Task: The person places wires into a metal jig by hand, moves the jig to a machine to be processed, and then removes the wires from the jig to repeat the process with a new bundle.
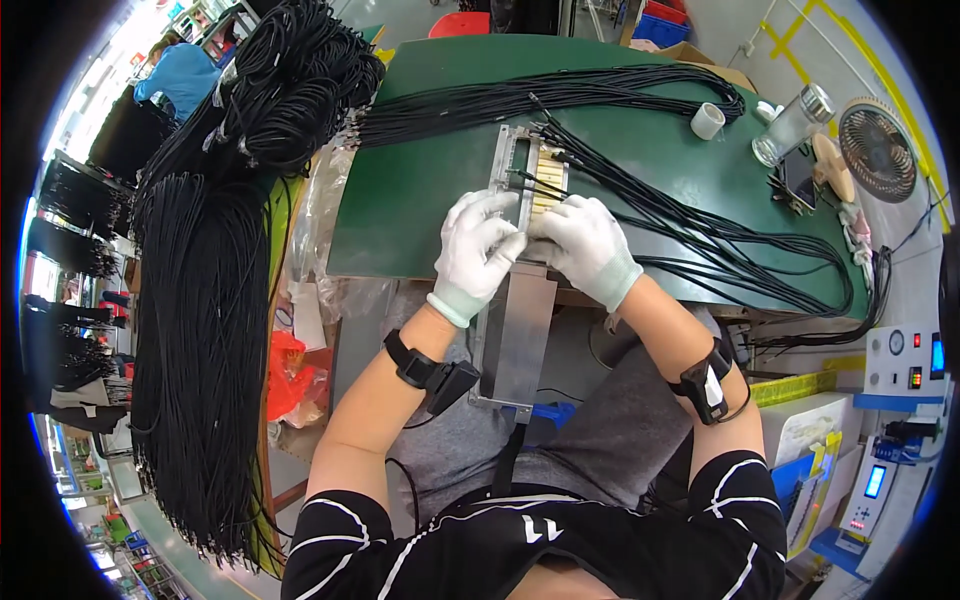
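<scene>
A narrow metal fixture (512,155) with a row of yellowish slotted blocks (551,177) lies at the front edge of the green table. Thin black cables (640,180) run from its right side across the tabletop, a few with their ends over the blocks. Both hands wear white gloves. At the fixture's near left side, my left hand (474,245) has its fingers bent, thumb and forefinger pinched together; what lies between them is hidden. My right hand (590,245) is closed at the near end of the blocks, beside the cables. Its fingertips hide whatever they grip.
A long black cable bundle (560,92) crosses the back of the green table (400,215). Thick hanks of cable (205,350) hang at the left. A white tape roll (707,121), a glass jar (793,125) and a fan (876,150) stand at the right. A metal plate (520,330) extends over my lap.
</scene>
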`<state>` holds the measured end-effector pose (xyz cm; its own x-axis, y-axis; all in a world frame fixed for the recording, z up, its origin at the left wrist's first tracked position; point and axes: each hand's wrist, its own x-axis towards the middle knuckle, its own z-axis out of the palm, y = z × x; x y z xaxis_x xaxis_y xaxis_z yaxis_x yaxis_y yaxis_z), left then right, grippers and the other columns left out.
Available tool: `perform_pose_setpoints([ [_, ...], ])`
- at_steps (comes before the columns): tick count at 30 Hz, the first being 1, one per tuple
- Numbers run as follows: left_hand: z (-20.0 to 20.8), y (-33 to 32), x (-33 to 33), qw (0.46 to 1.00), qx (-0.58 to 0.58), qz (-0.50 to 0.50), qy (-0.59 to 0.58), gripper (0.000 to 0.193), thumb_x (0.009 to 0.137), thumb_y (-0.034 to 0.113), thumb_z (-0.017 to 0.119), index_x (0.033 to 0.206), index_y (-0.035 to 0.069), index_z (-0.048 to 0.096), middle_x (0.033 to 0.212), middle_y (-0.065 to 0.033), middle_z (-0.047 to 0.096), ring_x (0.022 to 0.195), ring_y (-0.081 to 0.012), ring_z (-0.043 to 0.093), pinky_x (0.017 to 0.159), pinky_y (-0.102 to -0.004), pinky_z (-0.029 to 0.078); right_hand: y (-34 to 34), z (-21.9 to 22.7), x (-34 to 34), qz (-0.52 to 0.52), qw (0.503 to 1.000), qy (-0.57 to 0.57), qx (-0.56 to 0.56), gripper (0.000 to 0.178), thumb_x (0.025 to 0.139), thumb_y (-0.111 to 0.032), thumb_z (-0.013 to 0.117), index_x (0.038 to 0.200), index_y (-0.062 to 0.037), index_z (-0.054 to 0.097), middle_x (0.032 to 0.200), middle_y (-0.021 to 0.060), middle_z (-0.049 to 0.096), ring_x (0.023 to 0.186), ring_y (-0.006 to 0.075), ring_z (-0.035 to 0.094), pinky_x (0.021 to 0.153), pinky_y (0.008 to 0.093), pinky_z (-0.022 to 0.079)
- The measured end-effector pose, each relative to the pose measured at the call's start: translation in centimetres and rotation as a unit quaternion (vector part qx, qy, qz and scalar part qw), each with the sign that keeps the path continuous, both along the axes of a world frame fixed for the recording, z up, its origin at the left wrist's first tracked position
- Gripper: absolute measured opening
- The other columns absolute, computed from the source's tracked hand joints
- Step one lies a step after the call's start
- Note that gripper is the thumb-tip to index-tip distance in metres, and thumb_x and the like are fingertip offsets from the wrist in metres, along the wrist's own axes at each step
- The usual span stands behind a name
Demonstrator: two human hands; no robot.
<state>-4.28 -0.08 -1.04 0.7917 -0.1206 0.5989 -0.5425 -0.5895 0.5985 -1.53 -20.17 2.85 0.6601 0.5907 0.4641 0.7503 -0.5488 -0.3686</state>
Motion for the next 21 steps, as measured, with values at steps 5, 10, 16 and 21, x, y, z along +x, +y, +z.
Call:
perform_pose_setpoints([
  [5,-0.5,1.2,0.1,0.993,-0.093,0.059,0.052,0.016,0.084,0.019,0.073,0.084,0.003,0.069,0.115,-0.0134,0.068,0.113,-0.0328,0.058,0.098,-0.0421,0.046,-2.0,-0.5,1.2,-0.045,0.997,-0.027,-0.054,0.016,0.08,-0.026,0.075,0.088,-0.0128,0.069,0.079,0.0041,0.067,0.082,0.0271,0.061,0.077,0.0384,0.047],
  [10,-0.6,2.1,0.3,0.989,-0.037,0.14,0.028,0.016,0.086,0.019,0.071,0.087,0.003,0.07,0.105,-0.0137,0.071,0.103,-0.0317,0.063,0.098,-0.0398,0.046,-3.2,-0.4,1.4,-0.038,0.999,0.031,-0.01,0.014,0.081,-0.024,0.073,0.085,-0.0113,0.07,0.075,0.0051,0.067,0.078,0.0282,0.061,0.074,0.0397,0.047],
  [16,-0.7,2.1,0.7,0.992,-0.031,0.112,0.052,0.017,0.091,0.02,0.066,0.092,0.004,0.071,0.101,-0.0132,0.071,0.097,-0.0308,0.065,0.097,-0.0397,0.046,-4.3,-0.6,1.7,-0.043,0.995,0.015,-0.087,0.012,0.082,-0.026,0.07,0.083,-0.0141,0.071,0.074,0.0049,0.066,0.078,0.0278,0.062,0.073,0.0397,0.048],
  [21,-0.7,2.2,0.5,0.994,-0.004,0.087,0.066,0.018,0.095,0.02,0.062,0.096,0.006,0.072,0.107,-0.0118,0.071,0.1,-0.0281,0.065,0.1,-0.0392,0.044,-4.0,-0.1,1.5,-0.049,0.988,0.023,-0.146,0.013,0.084,-0.028,0.067,0.084,-0.0157,0.071,0.077,0.004,0.067,0.081,0.0269,0.063,0.075,0.0394,0.047],
])
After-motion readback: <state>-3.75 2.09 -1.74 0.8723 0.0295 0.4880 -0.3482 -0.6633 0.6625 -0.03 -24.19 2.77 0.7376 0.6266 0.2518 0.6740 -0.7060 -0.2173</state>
